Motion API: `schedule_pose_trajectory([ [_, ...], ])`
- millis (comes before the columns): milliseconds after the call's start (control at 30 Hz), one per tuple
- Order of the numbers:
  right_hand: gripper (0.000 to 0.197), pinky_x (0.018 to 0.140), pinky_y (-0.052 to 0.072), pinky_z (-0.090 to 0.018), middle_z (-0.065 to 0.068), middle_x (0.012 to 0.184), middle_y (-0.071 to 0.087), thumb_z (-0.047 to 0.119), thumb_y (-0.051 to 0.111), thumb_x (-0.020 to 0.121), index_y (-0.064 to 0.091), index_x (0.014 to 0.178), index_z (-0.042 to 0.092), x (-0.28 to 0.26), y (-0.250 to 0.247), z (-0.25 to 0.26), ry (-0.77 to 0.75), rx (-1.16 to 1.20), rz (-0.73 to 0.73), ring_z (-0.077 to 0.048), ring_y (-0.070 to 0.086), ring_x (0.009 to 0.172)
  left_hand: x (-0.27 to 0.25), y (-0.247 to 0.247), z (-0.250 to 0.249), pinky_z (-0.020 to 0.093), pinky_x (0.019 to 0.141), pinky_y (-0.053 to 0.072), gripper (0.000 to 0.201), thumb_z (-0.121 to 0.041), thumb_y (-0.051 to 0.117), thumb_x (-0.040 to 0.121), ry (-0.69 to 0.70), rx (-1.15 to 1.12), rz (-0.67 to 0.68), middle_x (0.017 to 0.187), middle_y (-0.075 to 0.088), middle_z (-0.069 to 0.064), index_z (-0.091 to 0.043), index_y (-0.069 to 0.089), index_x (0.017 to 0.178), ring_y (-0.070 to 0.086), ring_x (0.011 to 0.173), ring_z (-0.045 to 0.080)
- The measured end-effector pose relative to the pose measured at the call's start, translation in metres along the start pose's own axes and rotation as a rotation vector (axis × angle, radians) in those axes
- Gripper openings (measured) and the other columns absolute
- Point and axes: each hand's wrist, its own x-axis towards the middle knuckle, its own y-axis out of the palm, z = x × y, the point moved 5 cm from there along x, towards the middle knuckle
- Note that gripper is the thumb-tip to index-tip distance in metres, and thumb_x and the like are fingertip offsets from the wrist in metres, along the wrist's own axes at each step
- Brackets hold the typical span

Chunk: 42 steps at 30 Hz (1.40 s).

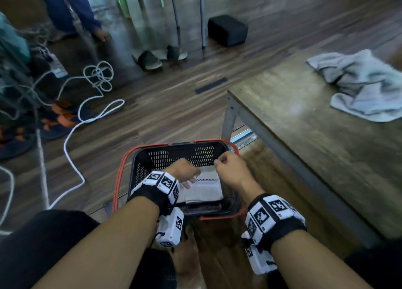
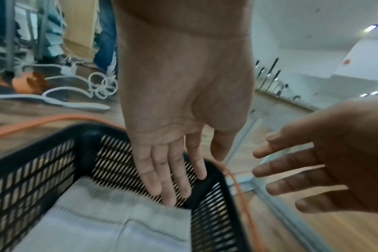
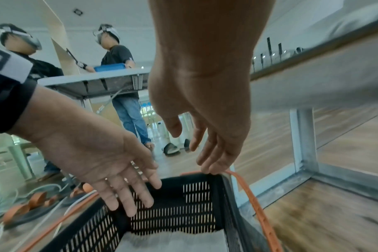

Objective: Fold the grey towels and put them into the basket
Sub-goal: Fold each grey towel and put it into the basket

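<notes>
A black mesh basket (image 1: 180, 153) with orange handles stands on the wooden floor by my feet. A folded grey towel (image 1: 204, 188) lies flat inside it, also seen in the left wrist view (image 2: 97, 221) and the right wrist view (image 3: 173, 242). My left hand (image 1: 185, 175) hovers over the towel with straight fingers (image 2: 162, 179) and holds nothing. My right hand (image 1: 228, 167) hangs relaxed and empty above the basket's far right corner (image 3: 205, 133). A second grey towel (image 1: 365, 86) lies crumpled on the table (image 1: 304, 136) at the right.
The table's metal leg (image 1: 228, 119) stands just behind the basket. White cable (image 1: 71, 140) loops over the floor at the left, with sandals (image 1: 152, 59) and a black box (image 1: 227, 29) further back. A person's legs (image 1: 65, 10) stand at the far left.
</notes>
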Motion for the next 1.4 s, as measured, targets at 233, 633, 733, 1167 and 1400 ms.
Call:
schedule_pose_trajectory([
  [233, 0.024, 0.068, 0.047, -0.035, -0.005, 0.081, 0.067, 0.029, 0.052, 0.094, 0.064, 0.087, 0.009, -0.096, -0.080, 0.016, -0.084, 0.089, -0.172, -0.027, 0.062, 0.079, -0.118, 0.011, -0.068, 0.026, 0.054, 0.046, 0.025, -0.027, 0.055, 0.097, 0.247, -0.075, -0.082, 0.090, 0.071, 0.008, -0.007, 0.068, 0.106, 0.062, 0.067, 0.025],
  [633, 0.034, 0.067, 0.046, -0.037, -0.025, 0.096, 0.070, 0.021, 0.052, 0.094, 0.066, 0.101, -0.009, -0.225, -0.209, 0.007, -0.137, 0.027, -0.341, -0.038, 0.065, 0.083, -0.259, 0.062, -0.154, 0.025, 0.050, 0.045, 0.017, -0.016, 0.055, 0.096, 0.572, -0.025, -0.092, 0.081, 0.068, 0.012, -0.006, 0.066, 0.087, 0.059, 0.056, 0.021],
  [733, 0.037, 0.063, 0.043, -0.033, -0.025, 0.098, 0.071, 0.024, 0.053, 0.091, 0.066, 0.101, -0.010, -0.247, -0.241, 0.001, -0.135, 0.043, -0.410, -0.025, 0.053, 0.063, -0.277, 0.075, -0.170, 0.027, 0.050, 0.042, 0.016, -0.015, 0.058, 0.094, 0.597, -0.033, -0.037, 0.071, 0.066, 0.009, -0.003, 0.067, 0.088, 0.056, 0.048, 0.019],
  [1167, 0.029, 0.061, 0.037, -0.032, -0.018, 0.072, 0.062, 0.020, 0.054, 0.090, 0.054, 0.068, 0.002, -0.291, -0.283, -0.062, -0.015, 0.046, -0.527, -0.036, 0.057, 0.070, -0.276, 0.161, -0.224, 0.024, 0.048, 0.043, 0.018, -0.024, 0.053, 0.097, 0.675, 0.124, 0.117, 0.081, 0.068, 0.007, -0.010, 0.064, 0.091, 0.062, 0.061, 0.023],
  [1400, 0.040, 0.055, 0.035, -0.032, -0.002, 0.055, 0.047, 0.027, 0.053, 0.093, 0.043, 0.057, 0.015, -0.329, -0.305, -0.155, 0.201, 0.005, -0.601, -0.021, 0.043, 0.055, -0.280, 0.258, -0.251, 0.021, 0.048, 0.041, 0.016, -0.021, 0.055, 0.092, 0.717, 0.281, 0.318, 0.078, 0.069, 0.007, -0.008, 0.066, 0.094, 0.059, 0.058, 0.023],
])
